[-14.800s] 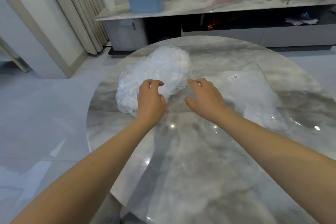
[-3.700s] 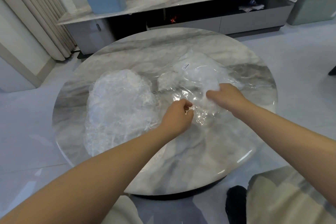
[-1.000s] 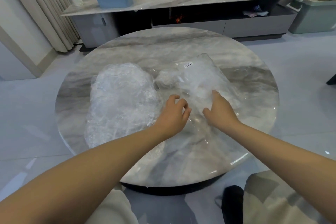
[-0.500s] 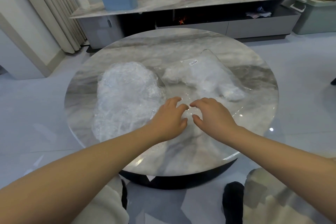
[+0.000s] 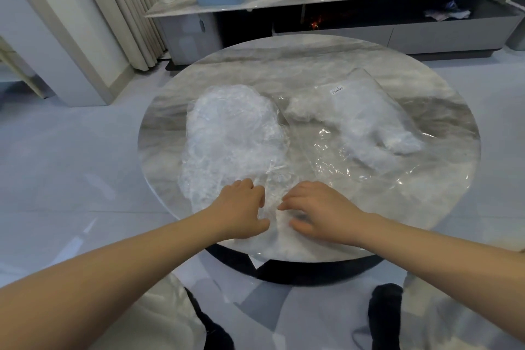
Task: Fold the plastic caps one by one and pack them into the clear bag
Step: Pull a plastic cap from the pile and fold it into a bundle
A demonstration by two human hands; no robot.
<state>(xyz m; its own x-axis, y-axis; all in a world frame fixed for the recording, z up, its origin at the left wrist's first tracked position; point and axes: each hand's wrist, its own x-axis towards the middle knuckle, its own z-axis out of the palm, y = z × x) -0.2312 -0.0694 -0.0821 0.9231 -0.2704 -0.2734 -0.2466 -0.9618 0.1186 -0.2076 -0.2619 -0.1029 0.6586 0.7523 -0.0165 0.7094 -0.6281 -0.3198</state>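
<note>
A round grey marble-patterned desk [image 5: 312, 65] carries everything, and each place is given from it. On its left half a heaped pile of crinkled translucent plastic caps [image 5: 233, 133] is seen; on its right half a clear flat plastic bag [image 5: 366, 122], already partly filled with white folded caps, is laid with its mouth toward the near edge, probably so that caps can be slid in easily. At the desk's near edge a single thin cap [image 5: 274, 207] is being worked. It is gripped at its left side by the curled left hand [image 5: 241, 213], while the right hand [image 5: 318, 213] is pressed on it with loosely bent fingers, presumably to flatten it for folding.
</note>
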